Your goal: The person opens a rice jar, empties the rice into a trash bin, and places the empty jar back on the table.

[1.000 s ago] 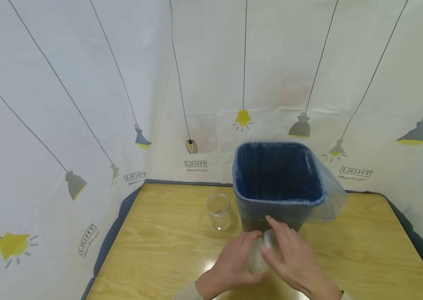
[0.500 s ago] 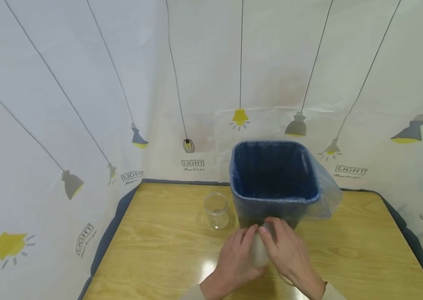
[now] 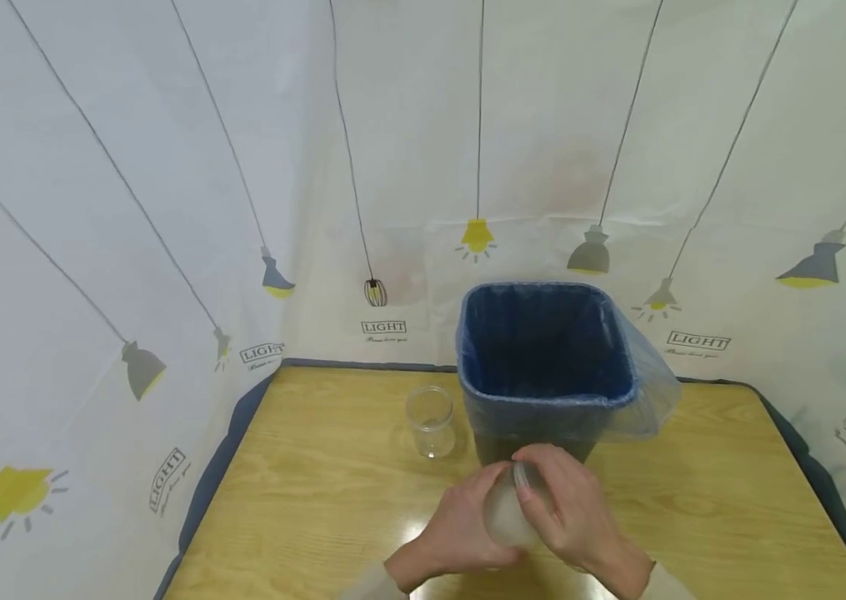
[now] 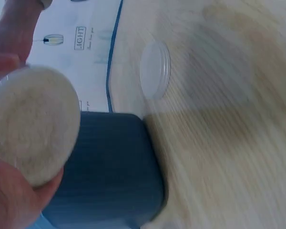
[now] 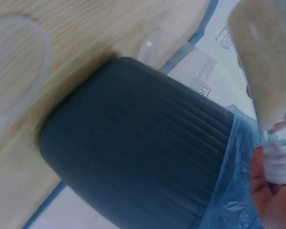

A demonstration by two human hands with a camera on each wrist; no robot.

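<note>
Both hands hold a see-through jar [image 3: 507, 512] with beige, grainy-looking contents, just in front of the bin. My left hand [image 3: 460, 525] wraps round its body, and in the left wrist view the round base [image 4: 33, 124] faces the camera. My right hand [image 3: 576, 512] curls over the other end, fingers and thumb at the clear ridged part [image 5: 280, 164]. The jar is tilted and off the table. Behind my left hand an empty clear jar [image 3: 430, 425] stands upright. A clear round lid [image 4: 154, 70] lies flat on the tabletop, hidden under my hands in the head view.
A dark bin [image 5: 138, 138] with a blue liner [image 3: 468, 383] stands on the wooden table [image 3: 332, 467] beyond my hands. Extra liner hangs loose on its right side. Lamp-printed sheets [image 3: 392, 167] wall the table at the back and sides.
My right hand's fingers have shifted their grip at the jar's clear end, twisting over it. The jar has tilted slightly and shows more of its body. The bin and empty jar stay put.
</note>
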